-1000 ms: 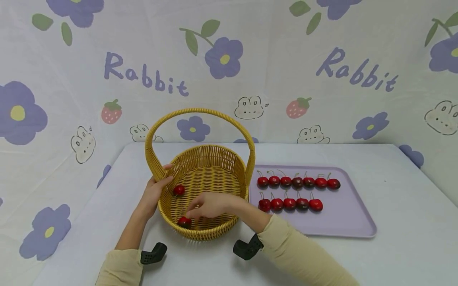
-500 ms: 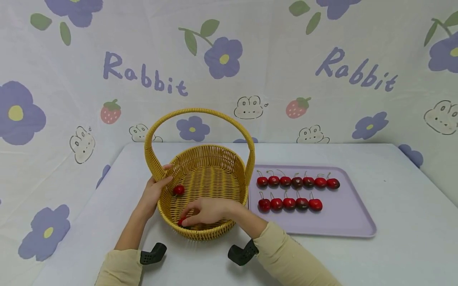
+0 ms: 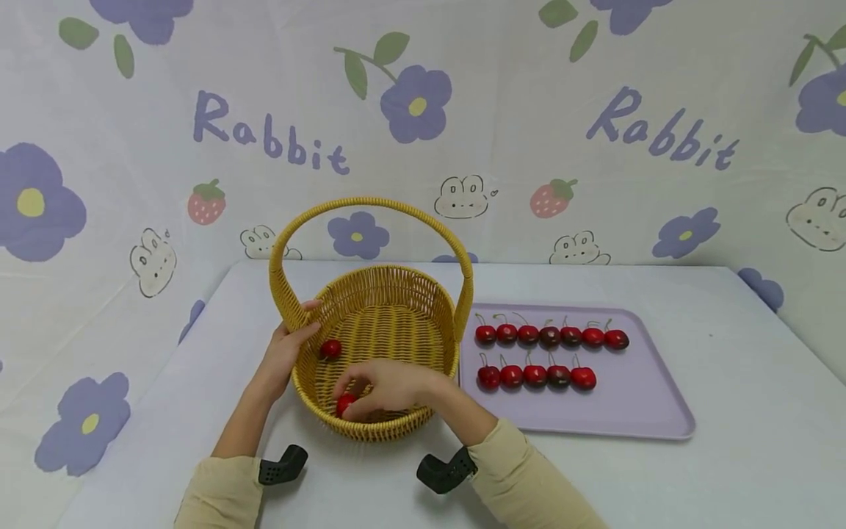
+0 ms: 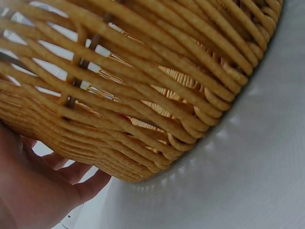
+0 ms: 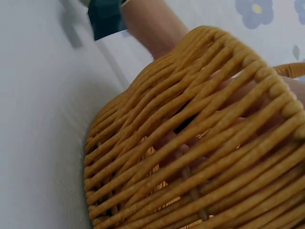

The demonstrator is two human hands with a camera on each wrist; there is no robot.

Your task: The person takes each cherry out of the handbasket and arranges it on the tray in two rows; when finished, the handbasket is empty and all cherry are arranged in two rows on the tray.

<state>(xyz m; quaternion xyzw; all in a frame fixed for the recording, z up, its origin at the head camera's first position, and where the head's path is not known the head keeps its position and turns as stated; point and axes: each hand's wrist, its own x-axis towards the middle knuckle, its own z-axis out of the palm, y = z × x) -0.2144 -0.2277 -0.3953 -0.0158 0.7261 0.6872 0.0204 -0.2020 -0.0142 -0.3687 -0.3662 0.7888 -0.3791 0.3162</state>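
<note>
In the head view, a yellow woven basket (image 3: pixel 380 279) with a tall arched handle stands on the table. My left hand (image 3: pixel 279 358) grips its left side at the foot of the handle, the thumb over the rim; the left wrist view shows that hand (image 4: pixel 45 188) against the outer weave. Inside the basket, near the front wall, my right hand (image 3: pixel 396 384) holds a red cherry (image 3: pixel 344 404) between thumb and fingers. Another cherry (image 3: pixel 330 349) lies by the basket's left wall. Through the weave, the right wrist view gives only glimpses of the right hand.
Right of the basket lies a lilac tray (image 3: pixel 634 411) with several stemmed cherries in two rows, a back row (image 3: pixel 549 337) and a shorter front row (image 3: pixel 534 377). A patterned cloth (image 3: pixel 509 95) hangs behind the white table (image 3: pixel 740 353).
My right hand's fingers have closed around the front cherry, which has turned and shifted slightly right and back. The left hand stays on the basket, and the tray's cherries have not moved.
</note>
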